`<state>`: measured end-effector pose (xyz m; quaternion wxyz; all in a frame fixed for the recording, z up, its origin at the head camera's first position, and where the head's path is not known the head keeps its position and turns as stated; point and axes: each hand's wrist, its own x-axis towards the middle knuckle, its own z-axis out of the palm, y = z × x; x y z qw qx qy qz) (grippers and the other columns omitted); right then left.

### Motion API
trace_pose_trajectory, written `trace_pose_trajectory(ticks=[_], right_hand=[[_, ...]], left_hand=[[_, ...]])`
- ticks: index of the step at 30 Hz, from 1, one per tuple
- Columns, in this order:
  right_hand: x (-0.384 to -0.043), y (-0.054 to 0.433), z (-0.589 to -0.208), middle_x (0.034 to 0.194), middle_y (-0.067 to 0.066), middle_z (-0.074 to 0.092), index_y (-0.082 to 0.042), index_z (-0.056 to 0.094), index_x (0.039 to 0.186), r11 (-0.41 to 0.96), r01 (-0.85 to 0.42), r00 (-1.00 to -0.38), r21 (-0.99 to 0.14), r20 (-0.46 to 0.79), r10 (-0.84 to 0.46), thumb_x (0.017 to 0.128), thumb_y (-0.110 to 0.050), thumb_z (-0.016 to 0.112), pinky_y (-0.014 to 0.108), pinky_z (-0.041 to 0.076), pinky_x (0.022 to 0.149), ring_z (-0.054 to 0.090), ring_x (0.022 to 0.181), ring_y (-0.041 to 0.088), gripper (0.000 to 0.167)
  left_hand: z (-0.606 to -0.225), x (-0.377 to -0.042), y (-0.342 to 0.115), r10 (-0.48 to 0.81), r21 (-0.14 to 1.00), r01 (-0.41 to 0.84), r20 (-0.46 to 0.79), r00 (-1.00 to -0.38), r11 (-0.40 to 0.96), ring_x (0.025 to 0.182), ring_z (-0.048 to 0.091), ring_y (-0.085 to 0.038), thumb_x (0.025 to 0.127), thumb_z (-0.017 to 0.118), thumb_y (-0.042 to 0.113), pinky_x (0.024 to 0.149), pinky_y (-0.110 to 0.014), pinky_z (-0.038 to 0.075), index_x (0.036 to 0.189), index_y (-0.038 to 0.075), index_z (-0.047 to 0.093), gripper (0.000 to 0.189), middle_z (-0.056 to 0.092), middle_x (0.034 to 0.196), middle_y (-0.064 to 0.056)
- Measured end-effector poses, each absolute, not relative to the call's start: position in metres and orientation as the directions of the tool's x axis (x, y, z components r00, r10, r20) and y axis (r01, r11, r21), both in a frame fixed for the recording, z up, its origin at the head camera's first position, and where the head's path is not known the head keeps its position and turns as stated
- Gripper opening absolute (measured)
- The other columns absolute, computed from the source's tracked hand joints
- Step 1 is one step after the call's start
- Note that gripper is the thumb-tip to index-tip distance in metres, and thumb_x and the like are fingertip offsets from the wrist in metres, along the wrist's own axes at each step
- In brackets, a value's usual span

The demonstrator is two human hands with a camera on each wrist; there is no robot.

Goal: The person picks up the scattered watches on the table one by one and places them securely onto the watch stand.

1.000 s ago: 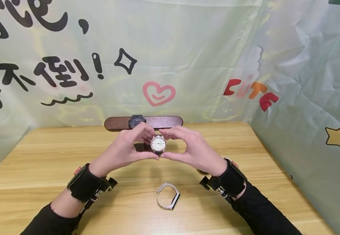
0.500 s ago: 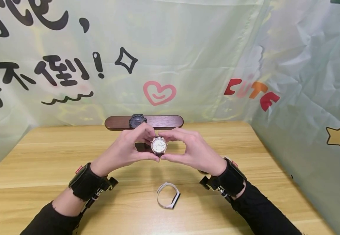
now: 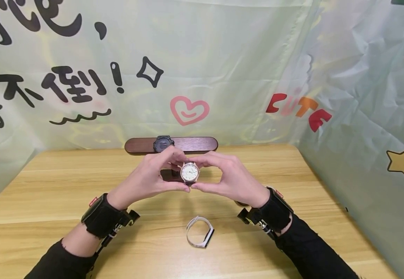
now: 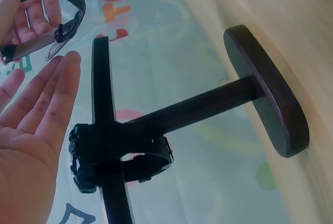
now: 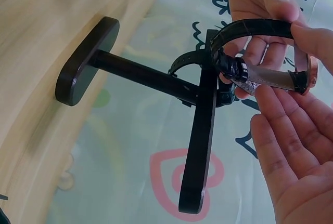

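The watch [image 3: 189, 172] I hold has a shiny metal case [image 5: 313, 70] and a dark strap [image 5: 255, 25] that looks like leather. My counter [image 3: 66, 178] is smooth, faintly glossy wood; the stand [image 3: 196, 143] looks like polished wood, the black watch [image 3: 162, 143] matt plastic, the wall hanging [image 3: 223, 58] creased cloth.

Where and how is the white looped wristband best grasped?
Pinch the white looped wristband from above, likely best on its slim left side: it seems to lie on edge on the wooden table, its loop leaving room inside, with the dark face on the right.
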<state>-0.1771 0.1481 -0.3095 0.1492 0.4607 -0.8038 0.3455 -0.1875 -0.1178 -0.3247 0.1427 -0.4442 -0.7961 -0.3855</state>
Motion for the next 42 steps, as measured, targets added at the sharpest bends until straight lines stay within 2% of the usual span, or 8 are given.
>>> trace_pose_trajectory(ticks=[8,12,17,24,27,32,42], right_hand=[[-0.179,0.153,-0.308,0.123,-0.003,0.077,-0.014,0.072,0.137,0.384,-0.821,-0.569,-0.423,0.555,-0.607,0.083,-0.021,0.095,0.032,0.063,0.097,0.075,0.111,0.012,0.059],[-0.18,0.156,-0.307,0.123,-0.003,0.077,-0.014,0.072,0.136,0.404,-0.805,-0.592,-0.434,0.548,-0.592,0.083,-0.022,0.095,0.035,0.064,0.098,0.075,0.112,0.014,0.058],[-0.181,0.158,-0.306,0.123,-0.001,0.077,-0.012,0.073,0.137,0.423,-0.794,-0.607,-0.437,0.545,-0.578,0.083,-0.021,0.095,0.035,0.064,0.097,0.075,0.111,0.015,0.059],[-0.183,0.163,-0.304,0.123,-0.001,0.077,-0.012,0.073,0.136,0.444,-0.768,-0.64,-0.461,0.532,-0.555,0.083,-0.019,0.095,0.037,0.063,0.102,0.075,0.112,0.017,0.057],[-0.184,0.165,-0.302,0.125,-0.001,0.077,-0.013,0.072,0.137,0.459,-0.761,-0.648,-0.458,0.527,-0.549,0.084,-0.02,0.094,0.037,0.062,0.103,0.075,0.113,0.017,0.058],[-0.186,0.169,-0.301,0.123,-0.002,0.077,-0.014,0.072,0.137,0.472,-0.758,-0.652,-0.449,0.536,-0.537,0.083,-0.019,0.095,0.037,0.063,0.103,0.076,0.113,0.017,0.059],[-0.194,0.178,-0.3,0.127,0.003,0.076,-0.01,0.073,0.135,0.49,-0.746,-0.665,-0.451,0.548,-0.508,0.083,-0.019,0.095,0.034,0.062,0.104,0.076,0.114,0.02,0.057]], left_hand=[[-0.317,-0.188,-0.127,0.565,0.474,0.809,0.582,-0.585,0.348,0.11,0.075,-0.021,0.076,0.1,0.02,0.094,-0.029,0.065,0.129,0.004,0.064,0.066,0.074,0.12,-0.006],[-0.312,-0.19,-0.134,0.545,0.434,0.822,0.616,-0.569,0.369,0.107,0.074,-0.017,0.076,0.1,0.018,0.093,-0.028,0.065,0.128,0.003,0.066,0.064,0.074,0.119,-0.003],[-0.305,-0.192,-0.148,0.513,0.37,0.833,0.662,-0.547,0.41,0.105,0.075,-0.019,0.075,0.1,0.014,0.092,-0.027,0.064,0.126,0.002,0.07,0.06,0.077,0.117,-0.007],[-0.296,-0.193,-0.168,0.474,0.284,0.805,0.688,-0.55,0.521,0.108,0.076,-0.023,0.077,0.098,0.014,0.096,-0.025,0.061,0.128,0.004,0.073,0.058,0.078,0.121,-0.009],[-0.293,-0.194,-0.175,0.463,0.251,0.786,0.692,-0.554,0.565,0.111,0.075,-0.023,0.079,0.097,0.015,0.098,-0.027,0.058,0.129,0.007,0.073,0.057,0.077,0.123,-0.008],[-0.292,-0.196,-0.184,0.443,0.216,0.744,0.686,-0.577,0.633,0.114,0.072,-0.025,0.082,0.094,0.012,0.096,-0.038,0.057,0.129,0.009,0.073,0.052,0.076,0.124,-0.007],[-0.296,-0.202,-0.196,0.408,0.228,0.648,0.615,-0.674,0.727,0.113,0.071,-0.034,0.084,0.092,0.009,0.093,-0.051,0.06,0.125,0.002,0.075,0.045,0.072,0.125,-0.014]])
